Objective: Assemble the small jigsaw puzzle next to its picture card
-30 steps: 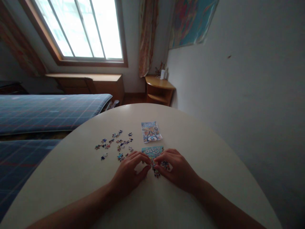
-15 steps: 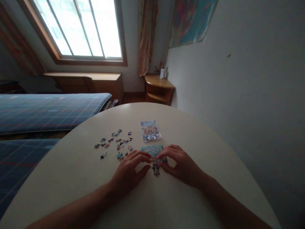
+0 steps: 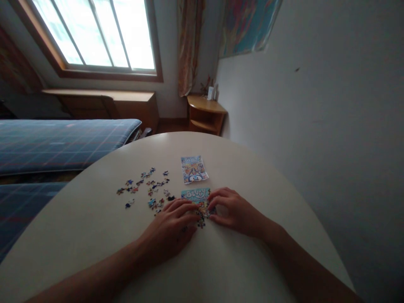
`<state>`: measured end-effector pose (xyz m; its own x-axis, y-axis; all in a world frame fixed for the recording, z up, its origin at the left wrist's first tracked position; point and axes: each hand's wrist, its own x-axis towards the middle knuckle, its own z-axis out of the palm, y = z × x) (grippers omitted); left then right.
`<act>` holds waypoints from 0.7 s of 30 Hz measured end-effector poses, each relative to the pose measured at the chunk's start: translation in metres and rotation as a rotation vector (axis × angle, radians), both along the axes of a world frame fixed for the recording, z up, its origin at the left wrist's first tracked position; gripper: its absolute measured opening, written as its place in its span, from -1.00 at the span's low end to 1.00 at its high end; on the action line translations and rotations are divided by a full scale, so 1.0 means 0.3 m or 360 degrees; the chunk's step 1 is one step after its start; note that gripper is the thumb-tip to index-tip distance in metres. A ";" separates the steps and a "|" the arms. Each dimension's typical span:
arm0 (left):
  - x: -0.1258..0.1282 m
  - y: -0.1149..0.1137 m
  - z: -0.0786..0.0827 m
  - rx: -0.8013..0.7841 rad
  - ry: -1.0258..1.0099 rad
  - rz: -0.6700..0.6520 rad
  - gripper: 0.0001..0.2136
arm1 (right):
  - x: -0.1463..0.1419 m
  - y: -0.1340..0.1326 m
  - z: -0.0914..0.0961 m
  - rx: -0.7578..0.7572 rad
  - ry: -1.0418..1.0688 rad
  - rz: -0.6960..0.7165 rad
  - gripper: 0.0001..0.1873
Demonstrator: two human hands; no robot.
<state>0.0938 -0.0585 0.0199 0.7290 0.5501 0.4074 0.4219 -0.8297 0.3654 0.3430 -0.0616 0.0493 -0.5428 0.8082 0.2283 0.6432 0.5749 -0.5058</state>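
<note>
A partly assembled jigsaw puzzle, with a light-blue lettered top part, lies on the table between my hands. My left hand lies over its lower left side, fingers stretched out and fingertips on the pieces; its thumb is tucked low. At the right edge, my right hand has its thumb and forefinger bent round the puzzle pieces. A few joined pieces stick out at the bottom, between the two hands. Both hands hide much of the lower puzzle. Just beyond it lies a printed picture sheet with a blue cartoon figure.
Loose jigsaw pieces are scattered on the left of the round white table. Plaid mattresses stand beyond the table's left edge. A wall runs along the right, and a wooden corner shelf stands behind.
The view has shifted slightly, so everything sits further left and higher. My left hand has flattened over the puzzle, its thumb lower; my right hand stays at the right edge.
</note>
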 end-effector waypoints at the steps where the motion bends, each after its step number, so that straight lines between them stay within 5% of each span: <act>1: 0.001 0.000 0.001 0.0001 -0.0006 -0.0005 -0.76 | -0.001 0.000 0.001 0.0000 -0.0002 0.0000 -0.84; 21: 0.003 0.006 0.003 0.0057 -0.0010 -0.0040 -0.79 | -0.014 -0.006 -0.012 0.0022 -0.0007 -0.0025 -0.81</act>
